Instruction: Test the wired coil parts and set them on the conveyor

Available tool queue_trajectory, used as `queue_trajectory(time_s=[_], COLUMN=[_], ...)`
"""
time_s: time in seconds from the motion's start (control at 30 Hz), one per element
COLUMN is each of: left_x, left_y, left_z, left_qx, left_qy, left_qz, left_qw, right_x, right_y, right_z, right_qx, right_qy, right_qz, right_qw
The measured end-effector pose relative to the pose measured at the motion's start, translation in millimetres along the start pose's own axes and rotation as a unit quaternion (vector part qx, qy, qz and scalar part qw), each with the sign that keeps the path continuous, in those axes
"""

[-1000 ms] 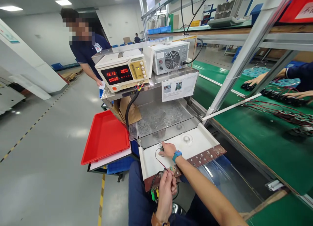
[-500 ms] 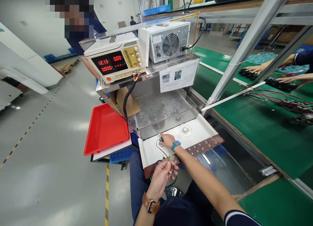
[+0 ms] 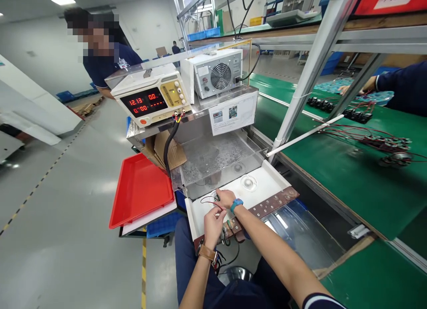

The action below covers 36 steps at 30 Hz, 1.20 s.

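My left hand [image 3: 213, 224], with a brown watch strap, pinches a thin red-and-black wire [image 3: 217, 205] between thumb and fingertips. The wire loops out to the left over the white tray [image 3: 276, 180]. Just above it, my right hand [image 3: 226, 198], with a blue wristband, is closed on a small green circuit board [image 3: 217, 197] at the tray's left round holder. Fingers hide most of the board. A second round holder [image 3: 249, 183] is to the right. Along the tray's front runs a brown strip [image 3: 263, 209] with metal contacts; several connectors and cables hang below my left hand.
A bench power supply [image 3: 150, 97] with lit red digits and a grey fan-cooled unit [image 3: 218, 73] stand on the metal shelf. A red tray [image 3: 140, 191] is at the left. On the green conveyor [image 3: 360, 189] lie wired parts [image 3: 383, 144]. A co-worker's arm [image 3: 393, 79] reaches in; another person stands behind.
My left hand has moved up beside my right hand, bringing the wire with it. The supply's lower digits have changed. The co-worker's hands have left the black parts. The view has shifted.
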<state>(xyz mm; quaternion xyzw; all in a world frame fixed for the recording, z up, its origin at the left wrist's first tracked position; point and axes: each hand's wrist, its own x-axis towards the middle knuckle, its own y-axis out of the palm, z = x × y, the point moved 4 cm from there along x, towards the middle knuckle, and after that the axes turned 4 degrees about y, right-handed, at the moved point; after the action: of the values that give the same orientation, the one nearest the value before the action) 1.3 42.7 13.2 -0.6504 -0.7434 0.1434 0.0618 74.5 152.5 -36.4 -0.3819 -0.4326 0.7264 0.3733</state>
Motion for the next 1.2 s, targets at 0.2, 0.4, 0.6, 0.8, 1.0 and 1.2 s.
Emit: queue_trajectory(time_s=[0.2, 0.4, 0.6, 0.8, 1.0, 1.2], left_x=[-0.9, 0.2, 1.7, 2.4, 3.0, 1.0], left_y=[4.4, 4.2, 4.8, 5.0, 5.3, 3.9], left_z=[13.8, 21.8, 24.6, 28.0, 28.6, 23.8], left_qx=[0.086, 0.107, 0.096, 0.074, 0.061, 0.064], left_qy=[0.017, 0.017, 0.018, 0.016, 0.010, 0.012], left_qz=[-0.002, 0.009, 0.007, 0.010, 0.013, -0.003], left_qw=[0.996, 0.994, 0.995, 0.997, 0.998, 0.998], right_x=[0.0, 0.5, 0.6, 2.1, 2.9, -0.1], right_y=[-0.5, 0.5, 0.1, 2.7, 3.5, 2.0], right_z=[0.1, -0.7, -1.2, -1.7, -1.2, 2.4], right_qx=[0.001, 0.005, 0.013, 0.011, 0.017, 0.031], right_qy=[-0.001, -0.002, 0.002, 0.000, -0.001, -0.003], right_qz=[-0.009, -0.005, 0.001, -0.010, -0.023, -0.029], right_qw=[1.000, 1.000, 1.000, 1.000, 1.000, 0.999])
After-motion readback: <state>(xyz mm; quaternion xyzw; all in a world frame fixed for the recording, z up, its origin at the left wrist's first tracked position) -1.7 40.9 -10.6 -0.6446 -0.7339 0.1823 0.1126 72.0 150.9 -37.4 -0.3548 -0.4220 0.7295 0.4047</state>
